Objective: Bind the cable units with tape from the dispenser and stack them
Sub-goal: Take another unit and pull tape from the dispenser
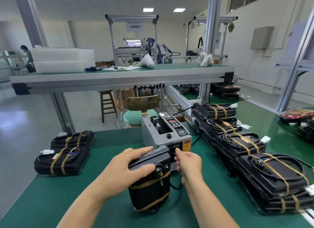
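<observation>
Left hand (134, 166) grips the top end of a black plastic cable unit (149, 192), fingers curled over the top edge, thumb across the near face. The unit stands on end at the centre of the green bench mat (51, 202), right in front of the grey box-shaped tape dispenser (149, 134). Two amber tape bands (147, 183) already wrap the unit, one mid-body and one near the bottom. A black cable loops out of its right side. Right hand (186, 161) is at the dispenser's front outlet, fingers curled in toward the slot. Can't tell whether it has tape pinched, since the fingertips hide it. Left side of the mat: two bound black units (61, 159), one behind the other, each with two amber bands. Right side: a row of bound black units (271, 173) overlapping from the near edge back past the dispenser, at least two layers deep at the near end. White connectors stick out of several of them.
</observation>
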The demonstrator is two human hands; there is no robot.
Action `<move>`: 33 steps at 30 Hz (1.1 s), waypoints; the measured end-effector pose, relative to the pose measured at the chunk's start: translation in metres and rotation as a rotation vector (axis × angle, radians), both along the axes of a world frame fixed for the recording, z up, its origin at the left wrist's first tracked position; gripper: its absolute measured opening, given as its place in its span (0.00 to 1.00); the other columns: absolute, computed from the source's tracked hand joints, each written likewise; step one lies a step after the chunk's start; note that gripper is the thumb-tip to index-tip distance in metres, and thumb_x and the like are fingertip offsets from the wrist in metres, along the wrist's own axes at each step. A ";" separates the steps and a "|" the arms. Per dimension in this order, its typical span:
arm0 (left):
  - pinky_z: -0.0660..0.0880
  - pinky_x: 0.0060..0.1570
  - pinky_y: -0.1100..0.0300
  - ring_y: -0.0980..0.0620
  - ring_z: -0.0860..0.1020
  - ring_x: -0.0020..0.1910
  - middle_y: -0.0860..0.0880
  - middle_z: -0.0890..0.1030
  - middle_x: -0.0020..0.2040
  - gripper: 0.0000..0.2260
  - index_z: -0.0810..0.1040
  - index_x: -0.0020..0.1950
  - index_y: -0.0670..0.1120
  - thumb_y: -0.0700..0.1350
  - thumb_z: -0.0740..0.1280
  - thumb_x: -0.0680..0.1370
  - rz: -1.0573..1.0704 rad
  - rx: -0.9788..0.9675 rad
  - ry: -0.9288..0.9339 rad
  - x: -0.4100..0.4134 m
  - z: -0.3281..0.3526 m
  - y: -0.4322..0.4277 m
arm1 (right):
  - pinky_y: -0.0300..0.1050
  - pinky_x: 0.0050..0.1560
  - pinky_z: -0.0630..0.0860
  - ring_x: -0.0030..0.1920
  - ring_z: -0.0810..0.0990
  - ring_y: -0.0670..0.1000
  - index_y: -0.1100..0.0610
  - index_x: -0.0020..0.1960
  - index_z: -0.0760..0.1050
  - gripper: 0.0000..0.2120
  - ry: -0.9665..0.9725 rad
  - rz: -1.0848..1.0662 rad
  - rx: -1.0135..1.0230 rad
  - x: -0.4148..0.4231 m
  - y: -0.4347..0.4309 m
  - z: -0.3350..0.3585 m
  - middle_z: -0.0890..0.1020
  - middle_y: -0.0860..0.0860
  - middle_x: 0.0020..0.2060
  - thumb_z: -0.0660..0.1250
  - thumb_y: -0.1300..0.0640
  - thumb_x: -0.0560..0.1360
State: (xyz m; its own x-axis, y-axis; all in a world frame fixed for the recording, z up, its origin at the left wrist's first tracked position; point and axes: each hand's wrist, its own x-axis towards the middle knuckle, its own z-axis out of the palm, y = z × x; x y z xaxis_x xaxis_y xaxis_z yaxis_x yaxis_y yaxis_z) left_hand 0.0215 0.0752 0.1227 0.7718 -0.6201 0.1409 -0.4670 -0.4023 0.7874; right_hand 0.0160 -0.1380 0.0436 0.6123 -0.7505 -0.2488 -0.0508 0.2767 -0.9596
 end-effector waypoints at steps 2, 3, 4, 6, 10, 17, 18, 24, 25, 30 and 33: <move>0.69 0.57 0.69 0.64 0.75 0.53 0.54 0.78 0.52 0.15 0.76 0.64 0.66 0.51 0.66 0.79 0.000 -0.031 -0.001 -0.003 0.000 -0.004 | 0.42 0.27 0.70 0.24 0.69 0.47 0.60 0.35 0.78 0.12 0.008 -0.003 0.006 0.002 0.001 0.002 0.79 0.51 0.26 0.72 0.56 0.75; 0.68 0.56 0.70 0.64 0.75 0.53 0.54 0.78 0.52 0.14 0.77 0.63 0.64 0.47 0.63 0.81 0.009 -0.063 0.019 -0.004 -0.001 -0.005 | 0.41 0.26 0.69 0.23 0.70 0.47 0.61 0.36 0.78 0.12 0.011 -0.002 0.015 0.002 0.001 0.003 0.79 0.51 0.26 0.71 0.56 0.75; 0.68 0.54 0.70 0.64 0.75 0.53 0.56 0.79 0.52 0.15 0.78 0.62 0.63 0.44 0.60 0.83 0.021 -0.102 0.051 -0.004 -0.002 -0.007 | 0.39 0.24 0.69 0.23 0.70 0.47 0.61 0.36 0.78 0.11 0.014 0.000 0.027 0.003 0.001 0.004 0.79 0.51 0.26 0.71 0.57 0.75; 0.69 0.48 0.67 0.61 0.76 0.48 0.60 0.79 0.45 0.14 0.79 0.56 0.58 0.42 0.58 0.83 0.069 -0.160 0.081 -0.007 -0.005 -0.011 | 0.37 0.21 0.67 0.21 0.69 0.45 0.61 0.37 0.78 0.10 0.028 0.003 0.045 0.004 0.000 0.006 0.78 0.50 0.24 0.71 0.58 0.75; 0.65 0.34 0.67 0.57 0.68 0.35 0.55 0.73 0.34 0.11 0.72 0.39 0.48 0.40 0.60 0.81 0.203 -0.239 -0.015 -0.012 -0.012 -0.019 | 0.37 0.21 0.66 0.19 0.67 0.45 0.61 0.35 0.77 0.10 0.045 -0.001 0.069 0.007 0.000 0.009 0.76 0.49 0.22 0.71 0.60 0.74; 0.64 0.32 0.66 0.55 0.66 0.33 0.44 0.73 0.35 0.10 0.71 0.37 0.45 0.39 0.63 0.79 0.280 -0.348 -0.092 -0.020 -0.018 -0.030 | 0.39 0.29 0.72 0.22 0.71 0.50 0.56 0.28 0.77 0.10 0.143 -0.019 0.005 0.010 0.003 0.015 0.76 0.48 0.20 0.72 0.60 0.67; 0.64 0.32 0.67 0.56 0.66 0.33 0.44 0.73 0.35 0.10 0.71 0.37 0.45 0.38 0.63 0.79 0.289 -0.355 -0.099 -0.021 -0.018 -0.032 | 0.41 0.31 0.74 0.24 0.72 0.51 0.56 0.27 0.76 0.10 0.154 -0.026 -0.011 0.009 0.004 0.017 0.76 0.48 0.19 0.72 0.58 0.66; 0.66 0.35 0.68 0.58 0.70 0.34 0.49 0.76 0.35 0.09 0.75 0.38 0.46 0.39 0.63 0.77 0.345 -0.366 -0.130 -0.023 -0.019 -0.036 | 0.37 0.25 0.68 0.21 0.68 0.48 0.56 0.25 0.72 0.13 0.022 -0.056 0.115 -0.003 0.011 0.025 0.72 0.48 0.18 0.67 0.62 0.68; 0.67 0.36 0.68 0.58 0.71 0.35 0.50 0.77 0.36 0.09 0.76 0.38 0.47 0.39 0.63 0.77 0.356 -0.367 -0.133 -0.023 -0.020 -0.036 | 0.35 0.22 0.66 0.20 0.66 0.46 0.58 0.27 0.73 0.12 -0.056 -0.061 0.164 -0.009 0.014 0.028 0.72 0.48 0.19 0.67 0.64 0.69; 0.69 0.40 0.68 0.58 0.75 0.40 0.53 0.80 0.38 0.09 0.79 0.39 0.48 0.40 0.64 0.77 0.392 -0.380 -0.157 -0.024 -0.021 -0.039 | 0.34 0.19 0.60 0.20 0.64 0.42 0.56 0.29 0.77 0.13 -0.389 0.033 0.185 -0.056 0.043 0.064 0.72 0.49 0.24 0.72 0.63 0.72; 0.71 0.43 0.64 0.57 0.75 0.41 0.53 0.80 0.38 0.09 0.78 0.39 0.47 0.39 0.64 0.77 0.388 -0.372 -0.176 -0.026 -0.020 -0.043 | 0.32 0.18 0.58 0.20 0.63 0.42 0.57 0.34 0.83 0.09 -0.396 0.215 0.112 -0.079 0.061 0.078 0.73 0.47 0.25 0.71 0.61 0.73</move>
